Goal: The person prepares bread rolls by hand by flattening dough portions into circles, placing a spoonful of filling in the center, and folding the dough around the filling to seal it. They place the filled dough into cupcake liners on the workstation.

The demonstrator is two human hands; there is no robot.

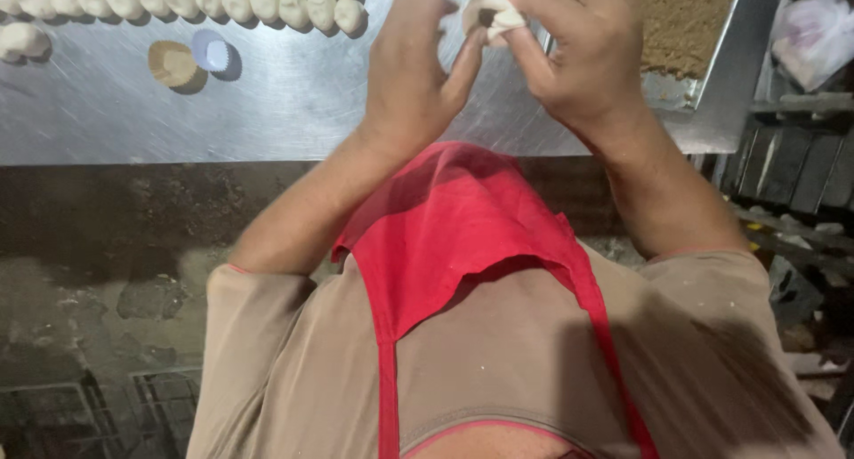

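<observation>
A big shiny metal table (294, 112) fills the top of the view. Below it you can see the person's tan shirt (498, 370) and a red apron (454, 219). Both arms are bent and reach up over the table, and the two hands meet near the top of the picture. The left hand (414, 76) is held up with its fingers mostly straight, and its thumb pushes against a small white lump of dough (495, 10). The right hand (587, 54) curls around the other side of the dough, with its fingers bent and pinching it. So both hands hold the same piece of dough together, up in the air above the table. There is a dark little hole in the dough. Behind the right hand is a metal tray (712, 76) with brown crumbs in it. A long row of dough balls (205, 1) sits along the far edge of the table. Near them lie two small paper cups (191, 59), one tan and one white.
</observation>
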